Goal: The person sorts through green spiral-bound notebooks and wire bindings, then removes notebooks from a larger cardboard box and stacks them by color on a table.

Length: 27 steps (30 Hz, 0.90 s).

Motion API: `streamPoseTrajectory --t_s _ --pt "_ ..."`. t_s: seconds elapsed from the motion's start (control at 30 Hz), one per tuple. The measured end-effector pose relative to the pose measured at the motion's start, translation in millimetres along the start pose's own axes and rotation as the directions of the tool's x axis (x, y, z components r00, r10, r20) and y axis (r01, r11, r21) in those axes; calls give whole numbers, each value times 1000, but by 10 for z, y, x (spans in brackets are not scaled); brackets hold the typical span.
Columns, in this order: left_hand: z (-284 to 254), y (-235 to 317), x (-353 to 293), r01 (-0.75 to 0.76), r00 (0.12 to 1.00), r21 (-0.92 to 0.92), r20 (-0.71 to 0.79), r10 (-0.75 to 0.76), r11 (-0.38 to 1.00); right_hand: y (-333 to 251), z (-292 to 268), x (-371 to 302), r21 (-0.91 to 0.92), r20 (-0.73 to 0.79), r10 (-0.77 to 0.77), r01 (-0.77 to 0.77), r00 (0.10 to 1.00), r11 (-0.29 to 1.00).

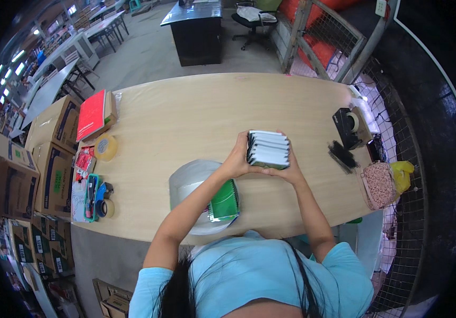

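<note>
Left hand (237,159) and right hand (292,168), curled round opposite sides, grip a stack of notebooks (269,148) over the desk (185,116), beyond a green notebook (225,202); the step appears to be squaring the pile, the next move calling for even pressure

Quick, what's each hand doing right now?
Left hand: closed, holding the white-edged stack by its left side.
Right hand: closed, holding the same stack by its right side.
</note>
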<state>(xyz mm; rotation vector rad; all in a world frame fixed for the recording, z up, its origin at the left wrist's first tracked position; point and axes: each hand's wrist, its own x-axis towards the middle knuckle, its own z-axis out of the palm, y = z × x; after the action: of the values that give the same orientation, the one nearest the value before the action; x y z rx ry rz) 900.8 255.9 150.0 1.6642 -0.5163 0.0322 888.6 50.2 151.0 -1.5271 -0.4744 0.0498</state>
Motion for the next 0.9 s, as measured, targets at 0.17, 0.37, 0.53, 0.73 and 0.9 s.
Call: streamPoseTrajectory --t_s 0.17,0.37,0.53,0.73,0.9 --pt "246 -549 369 13 979 188 196 -50 982 856 -427 -46 -134 -66 -21 12 998 991" --pt "349 -1003 528 112 908 46 400 -121 993 1341 -463 -90 98 -191 33 -15 981 995" --pt "276 -950 717 22 862 383 460 -211 923 1493 -508 -105 47 -212 67 -58 975 997" --pt "176 -1141 677 29 860 333 471 -193 942 1420 -426 -91 -3 -165 14 -15 986 1000" --pt "149 -1072 654 39 813 361 530 -240 932 1447 -488 -83 -94 -189 51 -70 981 993"
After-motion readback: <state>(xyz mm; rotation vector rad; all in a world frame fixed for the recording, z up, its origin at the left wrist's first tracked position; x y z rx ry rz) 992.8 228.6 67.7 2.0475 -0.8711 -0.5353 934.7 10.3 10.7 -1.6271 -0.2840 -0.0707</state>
